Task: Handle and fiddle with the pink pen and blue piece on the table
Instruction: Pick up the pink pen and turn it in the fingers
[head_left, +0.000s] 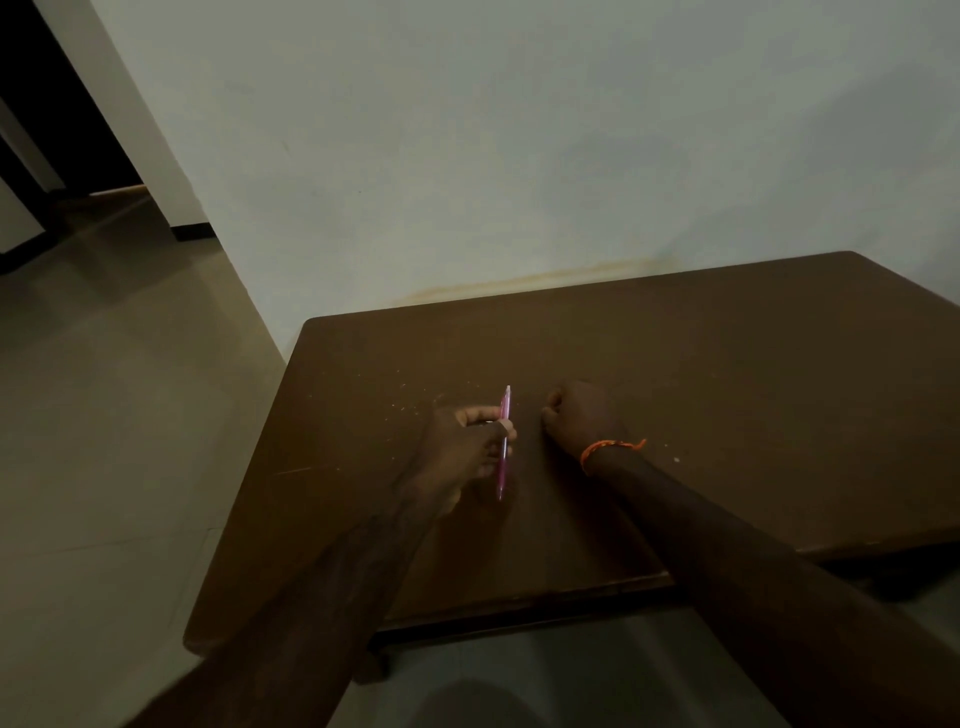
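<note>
My left hand holds a slim pink pen over the brown table, fingers wrapped round its middle. The pen stands nearly upright in the view, one end pointing away from me and the other towards me. A short way to its right, my right hand rests on the table as a closed fist, an orange thread round its wrist. I cannot see the blue piece; whether the fist hides it I cannot tell.
The table's far edge runs against a pale wall. The table's left edge drops to a tiled floor. A dark doorway is at the far left. Small crumbs dot the tabletop beyond my left hand.
</note>
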